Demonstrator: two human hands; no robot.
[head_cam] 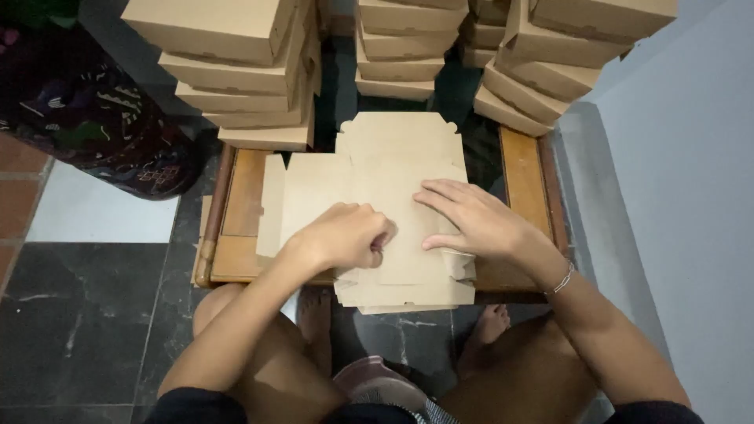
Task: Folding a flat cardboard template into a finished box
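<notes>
A person sits at a low wooden counter (525, 182), bare knees and feet showing at its near edge above a dark stone floor (86, 314). Both hands press on a stack of flat, unfolded cardboard box blanks (377, 177) lying across the middle of the counter, its near end overhanging the near edge. The left hand (345, 235) rests on the near-left part of the top blank with its fingers curled closed into a loose fist, knuckles down on the cardboard; it grips nothing that can be seen. The right hand (475, 221), a thin bracelet (560, 279) at its wrist, lies just beside it with fingers open and spread flat on the blank, the thumb near a folded flap at the near-right corner. The blank's tabbed far flap reaches toward the counter's far edge. Beyond it, stacks of assembled brown boxes stand in three groups: a tall stack (243, 71) at the far-left corner, a stack (400, 47) at the middle, and a leaning stack (550, 63) at the far-right corner. Dark patterned cloth (86, 110) lies on the floor to the left, and a pale wall (691, 196) runs along the right.
</notes>
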